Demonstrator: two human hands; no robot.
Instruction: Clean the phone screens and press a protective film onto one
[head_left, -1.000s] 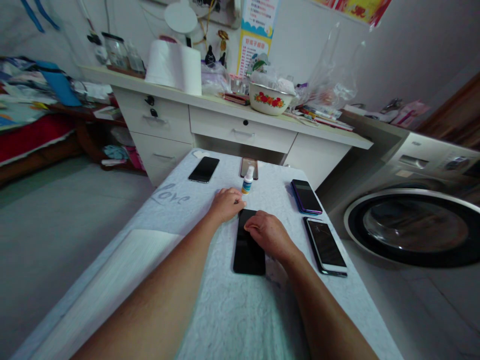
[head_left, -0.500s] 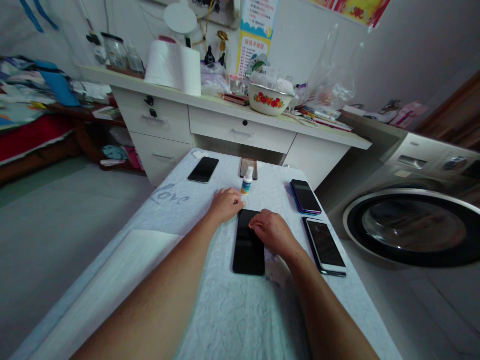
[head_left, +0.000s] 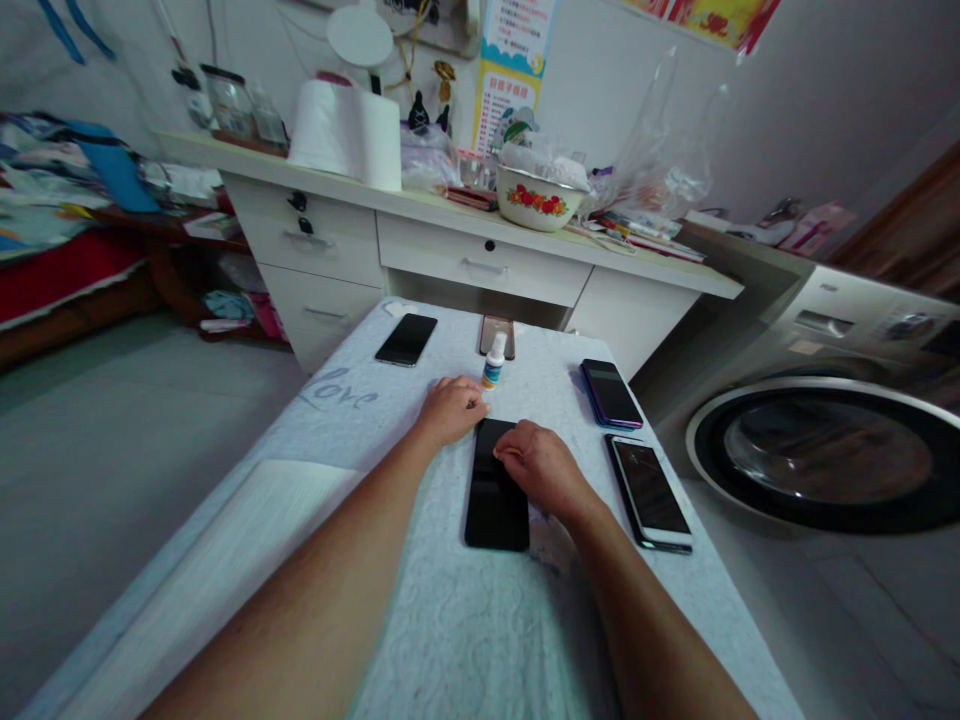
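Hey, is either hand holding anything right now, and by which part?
Can't be told: the right hand curls over the central phone, hiding any grip; the left hand lies by its far end.

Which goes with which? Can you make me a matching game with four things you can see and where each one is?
Things:
1. Spray bottle
2. Flowered bowl
3. Washing machine
4. Right hand

Places:
A. On top of the white desk
B. At the screen of the black smartphone in the middle
C. Standing upright on the cloth-covered table
D. Off to the right of the table, with its round door facing out

Right pairs: 1-C, 2-A, 3-D, 4-B
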